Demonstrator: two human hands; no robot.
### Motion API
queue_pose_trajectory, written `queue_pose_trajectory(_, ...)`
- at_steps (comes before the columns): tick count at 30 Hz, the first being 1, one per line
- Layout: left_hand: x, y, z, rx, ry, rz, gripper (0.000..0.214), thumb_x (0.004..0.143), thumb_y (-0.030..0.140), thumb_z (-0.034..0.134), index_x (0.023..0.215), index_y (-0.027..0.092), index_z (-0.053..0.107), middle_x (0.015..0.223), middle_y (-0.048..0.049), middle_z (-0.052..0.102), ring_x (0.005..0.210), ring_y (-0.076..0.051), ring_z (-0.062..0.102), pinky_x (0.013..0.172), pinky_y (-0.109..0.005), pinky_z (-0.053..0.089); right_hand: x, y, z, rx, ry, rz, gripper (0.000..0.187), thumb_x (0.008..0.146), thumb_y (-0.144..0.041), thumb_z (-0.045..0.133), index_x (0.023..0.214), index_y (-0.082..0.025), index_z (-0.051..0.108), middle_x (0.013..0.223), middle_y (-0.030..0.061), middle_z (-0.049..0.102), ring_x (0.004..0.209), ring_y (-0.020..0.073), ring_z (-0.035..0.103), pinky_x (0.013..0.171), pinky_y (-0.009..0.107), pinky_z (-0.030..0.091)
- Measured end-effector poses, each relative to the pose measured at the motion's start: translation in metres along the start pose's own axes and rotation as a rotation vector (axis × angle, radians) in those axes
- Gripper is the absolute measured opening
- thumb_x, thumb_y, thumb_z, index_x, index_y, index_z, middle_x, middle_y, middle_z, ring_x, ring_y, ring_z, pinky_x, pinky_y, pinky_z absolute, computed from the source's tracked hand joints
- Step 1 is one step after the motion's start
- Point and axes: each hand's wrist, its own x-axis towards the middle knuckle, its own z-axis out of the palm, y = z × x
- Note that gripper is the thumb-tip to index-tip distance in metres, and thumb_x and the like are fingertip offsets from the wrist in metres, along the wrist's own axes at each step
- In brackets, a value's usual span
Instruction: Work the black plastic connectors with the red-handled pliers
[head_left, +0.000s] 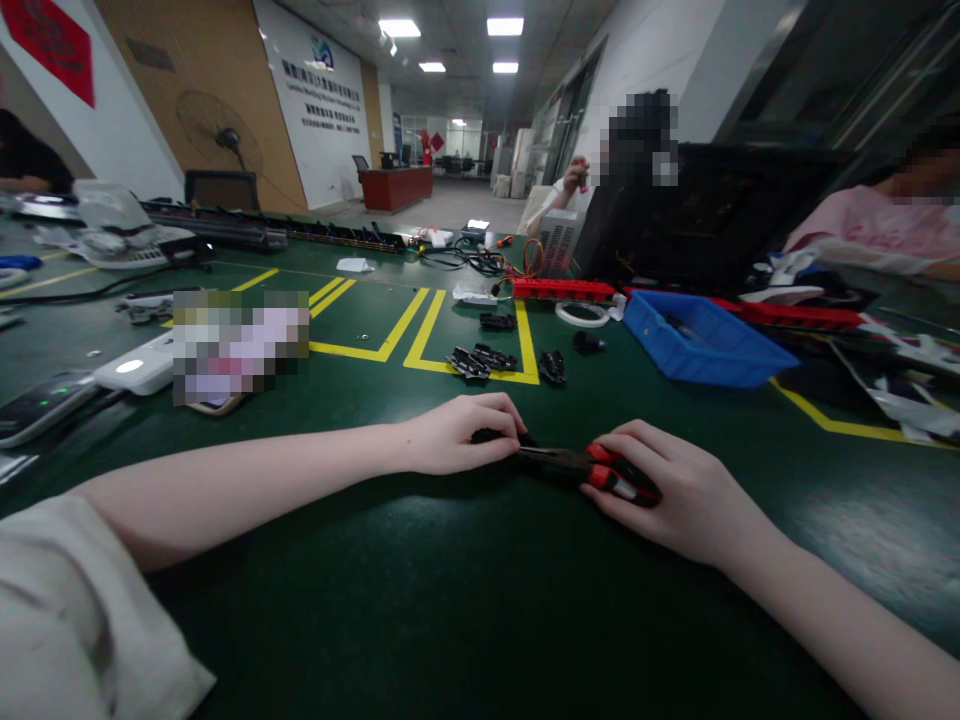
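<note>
My right hand point(667, 490) is closed around the red and black handles of a pair of long-nose pliers point(562, 458), whose jaws point left. The jaw tips meet a small black part point(489, 436) pinched in the fingers of my left hand point(469, 435). Most of that part is hidden by my fingers, so whether the jaws grip it I cannot tell. Beyond my hands, several similar black plastic parts point(491, 357) lie on the green table point(450, 600). One black part point(553, 367) sits a little apart to the right.
A blue bin point(705, 345) stands at right beside a white tape ring point(583, 315). Red strips point(562, 290), cables and a large black panel point(690, 220) are behind. At left lie a phone point(244, 355) and a white device point(139, 365). Other people sit across the table.
</note>
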Motion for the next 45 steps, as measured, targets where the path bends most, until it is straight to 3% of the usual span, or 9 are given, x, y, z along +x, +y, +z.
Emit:
queue_pose_trajectory(20,0.001,-0.003,0.0,-0.011,0.024,0.005,0.01,0.094,0.017,0.058,0.098,0.012,0.066,0.11,-0.01,0.062,0.101,-0.019,0.063,0.091,-0.034,0.05,0.0,0.0,0.002,0.002,0.02,-0.004,0.03,0.087,-0.04,0.063,0.107,-0.018,0.06,0.099,0.0094,0.065,0.082,0.0202,0.066,0.069,0.033,0.055)
queue_pose_trajectory(36,0.001,-0.005,0.001,0.02,-0.008,0.006,0.012,0.095,0.018,0.056,0.095,0.012,0.067,0.11,-0.0097,0.062,0.1,-0.019,0.062,0.091,-0.032,0.049,-0.004,0.01,-0.001,0.021,-0.059,0.021,0.027,0.087,-0.042,0.062,0.102,-0.019,0.059,0.095,0.0063,0.063,0.074,0.0168,0.063,0.062,0.029,0.052)
queue_pose_trajectory(45,0.002,-0.006,-0.001,0.015,-0.022,0.009,0.012,0.094,0.018,0.058,0.093,0.011,0.068,0.108,-0.0091,0.061,0.098,-0.017,0.062,0.09,-0.029,0.049,-0.002,0.006,-0.002,0.066,0.023,0.092,0.029,0.087,-0.04,0.063,0.107,-0.021,0.06,0.103,0.0076,0.064,0.085,0.0204,0.065,0.069,0.032,0.055)
